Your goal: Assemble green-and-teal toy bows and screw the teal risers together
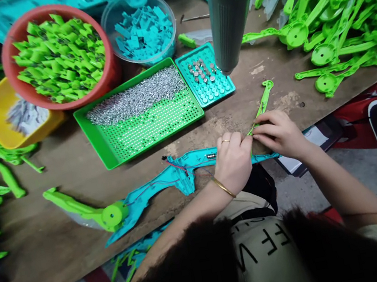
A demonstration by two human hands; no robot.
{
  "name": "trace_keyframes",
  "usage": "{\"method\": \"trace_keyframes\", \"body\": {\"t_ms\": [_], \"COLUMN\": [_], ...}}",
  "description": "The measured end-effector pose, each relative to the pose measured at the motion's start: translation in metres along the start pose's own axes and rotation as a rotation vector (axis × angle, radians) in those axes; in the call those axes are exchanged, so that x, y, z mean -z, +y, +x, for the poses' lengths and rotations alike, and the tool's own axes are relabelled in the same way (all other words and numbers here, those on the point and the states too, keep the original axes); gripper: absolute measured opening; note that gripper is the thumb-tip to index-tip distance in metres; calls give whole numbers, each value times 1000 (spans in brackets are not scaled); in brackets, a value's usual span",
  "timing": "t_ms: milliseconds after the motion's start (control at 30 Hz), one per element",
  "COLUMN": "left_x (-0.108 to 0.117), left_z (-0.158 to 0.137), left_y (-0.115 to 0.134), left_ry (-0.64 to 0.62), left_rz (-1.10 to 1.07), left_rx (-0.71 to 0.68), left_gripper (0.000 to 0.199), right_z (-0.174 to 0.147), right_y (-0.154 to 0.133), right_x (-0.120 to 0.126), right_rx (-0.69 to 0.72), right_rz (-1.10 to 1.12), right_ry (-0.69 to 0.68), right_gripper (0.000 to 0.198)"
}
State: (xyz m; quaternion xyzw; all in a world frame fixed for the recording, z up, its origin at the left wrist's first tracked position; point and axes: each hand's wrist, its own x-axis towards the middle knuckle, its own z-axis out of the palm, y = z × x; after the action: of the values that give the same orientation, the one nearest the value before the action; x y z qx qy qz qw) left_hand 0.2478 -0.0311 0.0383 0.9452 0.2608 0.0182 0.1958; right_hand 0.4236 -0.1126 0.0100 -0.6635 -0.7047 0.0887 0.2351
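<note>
Head camera looks down on my workbench (69, 167): my left hand (232, 160) presses fingers-curled onto the teal plastic shell (179, 169) lying near the table's edge, while my right hand (278, 135) pinches the lower end of a thin green strip (262, 103) (its looped tip points toward the teal tray (224, 87)).

Bright, even overhead light; soft shadows under left hand (232, 160) and right hand (278, 134). Sharp around fingers; hair below them blurred. Wide-angle bend at edges far from fingers; slight glare on green parts beyond fingertips.
</note>
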Motion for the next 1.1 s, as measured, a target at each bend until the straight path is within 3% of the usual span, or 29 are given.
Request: {"method": "trace_keyframes", "body": {"t_ms": [200, 467, 667, 933, 1100], "left_x": [2, 6, 11, 9, 6], "left_z": [-1, 2, -12, -29, -33], "left_y": [-6, -7, -5, -7, -14], "left_ry": [29, -82, -1, 38, 0], "left_rz": [2, 49, 103, 106, 179], "left_rx": [40, 31, 75, -23, -8], "left_gripper": [24, 22, 21, 22, 25], "right_z": [1, 7, 10, 10, 8], "right_y": [-1, -11, -22, -25, -32], "right_x": [-2, -3, -4, -4, -1], "right_rx": [-43, -70, -121, -156, -191], "right_rz": [-62, -186, -278, -268, -249], "right_ry": [-36, -44, -49, -54, -54], "right_gripper": [15, 22, 19, 17, 14]}}
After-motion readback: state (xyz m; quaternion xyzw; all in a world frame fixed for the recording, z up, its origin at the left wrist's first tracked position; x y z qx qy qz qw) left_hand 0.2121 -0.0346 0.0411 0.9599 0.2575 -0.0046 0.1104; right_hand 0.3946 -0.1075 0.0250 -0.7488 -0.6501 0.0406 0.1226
